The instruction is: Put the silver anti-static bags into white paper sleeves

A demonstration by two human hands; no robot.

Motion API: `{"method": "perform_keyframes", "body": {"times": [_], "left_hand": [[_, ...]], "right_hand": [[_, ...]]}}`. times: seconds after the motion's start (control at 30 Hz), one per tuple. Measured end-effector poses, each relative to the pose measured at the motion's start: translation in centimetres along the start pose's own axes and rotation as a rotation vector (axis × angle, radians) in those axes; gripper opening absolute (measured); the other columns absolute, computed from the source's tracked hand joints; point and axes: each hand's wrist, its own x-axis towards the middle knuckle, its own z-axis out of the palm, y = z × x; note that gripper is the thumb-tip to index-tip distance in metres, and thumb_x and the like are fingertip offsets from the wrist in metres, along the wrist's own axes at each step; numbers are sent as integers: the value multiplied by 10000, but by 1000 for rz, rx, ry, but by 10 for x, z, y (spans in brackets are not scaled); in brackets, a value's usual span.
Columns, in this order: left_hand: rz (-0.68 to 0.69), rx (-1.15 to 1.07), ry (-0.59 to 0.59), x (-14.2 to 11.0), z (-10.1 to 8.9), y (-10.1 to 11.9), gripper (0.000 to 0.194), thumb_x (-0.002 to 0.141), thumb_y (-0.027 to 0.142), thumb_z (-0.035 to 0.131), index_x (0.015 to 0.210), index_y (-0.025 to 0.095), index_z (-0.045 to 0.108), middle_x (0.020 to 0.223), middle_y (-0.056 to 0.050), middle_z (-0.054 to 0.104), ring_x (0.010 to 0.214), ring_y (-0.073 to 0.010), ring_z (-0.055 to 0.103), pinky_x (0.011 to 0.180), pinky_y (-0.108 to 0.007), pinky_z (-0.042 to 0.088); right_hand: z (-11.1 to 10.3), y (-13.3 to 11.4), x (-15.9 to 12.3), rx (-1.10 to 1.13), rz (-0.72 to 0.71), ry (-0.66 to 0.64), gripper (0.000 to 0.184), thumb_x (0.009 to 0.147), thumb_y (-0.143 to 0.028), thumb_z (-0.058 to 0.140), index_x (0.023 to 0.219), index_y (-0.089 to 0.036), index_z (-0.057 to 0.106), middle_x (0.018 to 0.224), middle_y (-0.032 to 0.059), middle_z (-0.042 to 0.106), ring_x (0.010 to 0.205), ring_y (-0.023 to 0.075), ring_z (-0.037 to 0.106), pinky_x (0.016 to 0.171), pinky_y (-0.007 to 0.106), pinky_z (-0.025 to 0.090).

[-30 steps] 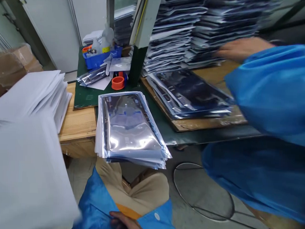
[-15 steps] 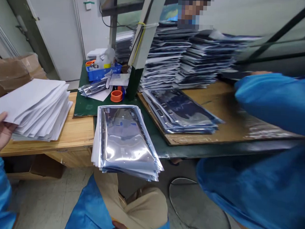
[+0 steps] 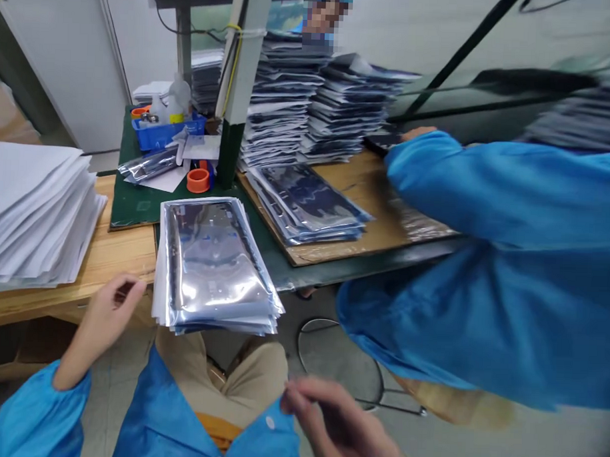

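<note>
Along the upper part of the frame, a wooden workbench (image 3: 108,268) carries a green work mat (image 3: 135,212) and a brown board (image 3: 352,170). Filling the right of the frame, a co-worker's blue sleeve (image 3: 486,195) reaches across the bench, its hand (image 3: 418,134) at the far edge of the board, blurred beside a dark flat item.

Upper centre: two tall stacks of flat packaged bags (image 3: 284,101), beside a white post. Left edge: a thick pile of white paper sheets (image 3: 30,212) on the wood. On the board: a lower, fanned pile of silver antistatic bags (image 3: 306,202).

Centre: a squared stack of silver antistatic bags (image 3: 213,265), lying at the bench's near edge over the person's lap, touching neither hand.

Below it: the person's blue smock (image 3: 143,416) and khaki trousers (image 3: 220,369).

Lower left: left hand (image 3: 112,315), just beside the stack's left edge, fingers loosely curled, grip wide, holding nothing. Lower centre: right hand (image 3: 338,423), blurred and well below the stack, fingers spread and bent, nothing visible in them.

Rear of the mat: a blue plastic bin (image 3: 161,135) of bottles, and an orange plastic ring (image 3: 197,180).
</note>
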Motion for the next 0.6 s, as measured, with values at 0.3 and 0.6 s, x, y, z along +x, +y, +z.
{"method": "perform_keyframes", "body": {"times": [0.3, 0.6], "left_hand": [[11, -31, -66, 29, 36, 0, 332, 847, 487, 483, 779, 183, 599, 789, -32, 594, 753, -191, 544, 668, -277, 412], [-81, -402, -19, 35, 44, 28, 344, 657, 373, 702, 886, 197, 515, 860, -2, 552, 681, -126, 544, 650, -256, 470]], "right_hand": [[5, 20, 119, 139, 257, -19, 423, 635, -611, 689, 640, -203, 579, 486, -51, 527, 420, 110, 457, 398, 232, 357], [-6, 6, 128, 222, 334, -229, 430, 594, -563, 753, 568, -175, 570, 428, -84, 481, 377, 52, 383, 362, 189, 251]]}}
